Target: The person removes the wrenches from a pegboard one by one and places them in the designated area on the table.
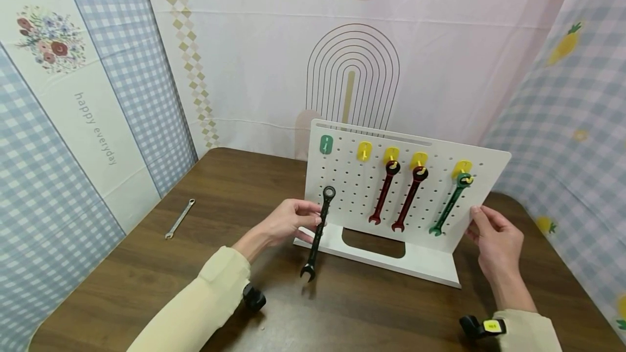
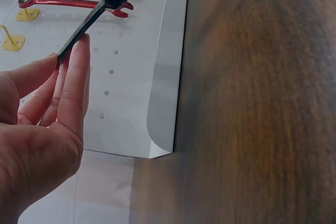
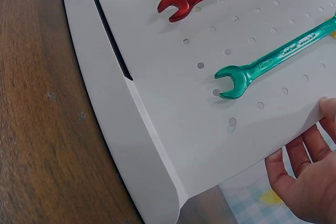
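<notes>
My left hand (image 1: 286,222) pinches a black combination wrench (image 1: 318,240) midway along its handle, ring end up and open jaw down. It is held in front of the lower left part of a white pegboard stand (image 1: 349,200). At the board's right edge, my right hand (image 1: 500,243) grips the panel, thumb on the front and fingers behind. Two red wrenches (image 1: 408,201) hang by their ring ends from yellow hooks (image 1: 419,160). A green wrench (image 3: 278,56) hangs from another yellow hook near the right side. One yellow hook (image 1: 364,151) and a green hook (image 1: 326,144) hold nothing.
A small silver wrench (image 1: 180,219) lies on the brown wooden table (image 1: 235,178), left of the board. Patterned cloths (image 1: 254,58) hang behind the table and at both sides. The stand's white base (image 1: 425,263) extends toward me.
</notes>
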### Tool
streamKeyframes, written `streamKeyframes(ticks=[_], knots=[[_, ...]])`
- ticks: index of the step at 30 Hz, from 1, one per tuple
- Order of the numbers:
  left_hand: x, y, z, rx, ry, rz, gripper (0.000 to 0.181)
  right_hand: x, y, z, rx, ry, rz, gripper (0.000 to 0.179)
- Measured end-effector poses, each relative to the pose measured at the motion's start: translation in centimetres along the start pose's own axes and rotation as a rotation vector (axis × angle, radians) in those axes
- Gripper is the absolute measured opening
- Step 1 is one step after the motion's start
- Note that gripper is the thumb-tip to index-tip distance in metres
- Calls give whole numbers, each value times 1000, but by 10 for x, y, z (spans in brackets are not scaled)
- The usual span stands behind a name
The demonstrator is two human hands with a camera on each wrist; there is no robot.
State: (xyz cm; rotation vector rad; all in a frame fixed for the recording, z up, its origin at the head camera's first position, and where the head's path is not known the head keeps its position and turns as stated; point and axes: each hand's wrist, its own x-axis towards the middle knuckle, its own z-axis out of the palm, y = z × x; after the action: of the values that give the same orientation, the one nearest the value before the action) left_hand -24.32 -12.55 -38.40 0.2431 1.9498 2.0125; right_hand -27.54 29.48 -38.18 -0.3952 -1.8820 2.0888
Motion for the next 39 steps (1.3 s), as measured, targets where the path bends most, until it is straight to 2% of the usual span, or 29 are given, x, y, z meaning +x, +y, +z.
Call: streamKeyframes(ticks=[10, 22, 29, 39], knots=[[-4, -6, -7, 10, 8, -14, 29, -1, 0, 0, 1, 3, 5, 54], [-8, -13, -18, 14, 24, -24, 33, 0, -1, 0, 14, -2, 12, 53], [-14, -13, -22, 20, 58, -44, 35, -1, -3, -1, 35, -11, 13, 53], [-17, -18, -29, 4, 62, -32, 35, -3, -5, -1, 56, -16, 20, 52]])
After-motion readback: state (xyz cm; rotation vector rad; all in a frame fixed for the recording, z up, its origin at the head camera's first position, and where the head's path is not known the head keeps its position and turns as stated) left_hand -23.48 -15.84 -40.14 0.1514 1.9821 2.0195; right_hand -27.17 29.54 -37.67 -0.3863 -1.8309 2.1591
